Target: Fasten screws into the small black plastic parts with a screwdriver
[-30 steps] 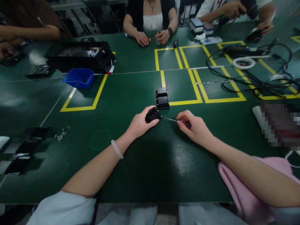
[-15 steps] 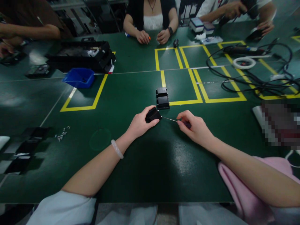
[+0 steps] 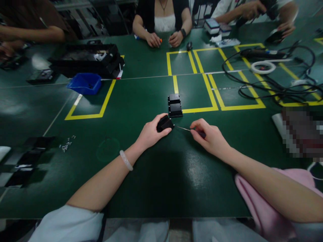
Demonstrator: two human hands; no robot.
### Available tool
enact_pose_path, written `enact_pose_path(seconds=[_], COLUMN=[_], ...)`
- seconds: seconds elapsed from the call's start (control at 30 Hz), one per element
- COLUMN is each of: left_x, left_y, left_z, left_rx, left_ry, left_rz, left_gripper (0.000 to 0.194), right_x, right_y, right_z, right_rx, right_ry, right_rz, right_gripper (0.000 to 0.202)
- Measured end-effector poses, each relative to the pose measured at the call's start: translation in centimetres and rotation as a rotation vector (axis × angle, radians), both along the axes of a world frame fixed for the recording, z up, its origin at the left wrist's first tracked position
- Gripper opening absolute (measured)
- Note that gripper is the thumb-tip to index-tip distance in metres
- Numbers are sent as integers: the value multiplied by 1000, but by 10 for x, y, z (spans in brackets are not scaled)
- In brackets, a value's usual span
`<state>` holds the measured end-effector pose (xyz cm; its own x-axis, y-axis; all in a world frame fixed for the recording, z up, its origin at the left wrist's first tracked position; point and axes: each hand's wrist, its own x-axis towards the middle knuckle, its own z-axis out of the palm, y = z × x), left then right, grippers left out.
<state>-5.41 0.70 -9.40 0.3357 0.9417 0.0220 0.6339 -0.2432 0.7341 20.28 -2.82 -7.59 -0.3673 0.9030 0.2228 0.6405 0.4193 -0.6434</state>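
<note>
Between the thumb and fingers of my left hand [image 3: 151, 133] sits a small black block-shaped part [image 3: 165, 124], held down at the green table [image 3: 161, 174]. My right hand [image 3: 209, 136] is closed round the dark handle of a screwdriver [image 3: 183, 128]. Its thin metal shaft points left, and the tip meets a small shiny screw on the right side of the black part. Just beyond, two similar black parts [image 3: 175, 106] stand in a row with small shiny screws along their sides.
Loose screws [image 3: 67, 144] and black pieces [image 3: 29, 159] lie at left. Behind them are a blue bin [image 3: 87, 83] and black trays [image 3: 85, 60]. Coiled cables [image 3: 275, 80] spread at right, above a pink cloth [image 3: 252, 191]. Several people sit around the table, a co-worker's hands [image 3: 165, 39] opposite.
</note>
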Motion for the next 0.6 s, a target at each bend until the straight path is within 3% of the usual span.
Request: enact_pose_path(seconds=[0.17, 0.43, 0.6], left_x=[0, 0, 1], left_y=[0, 0, 0], left_z=[0, -1, 1], left_rx=[-1, -6, -7], left_ry=[6, 2, -2], left_rz=[-2, -2, 2], left_gripper=[62, 63, 63], right_x=[0, 0, -1], right_y=[0, 0, 0], right_z=[0, 1, 1], right_rx=[55, -26, 19], right_ry=[0, 3, -4], right_rz=[10, 1, 7], right_gripper=[11, 11, 11])
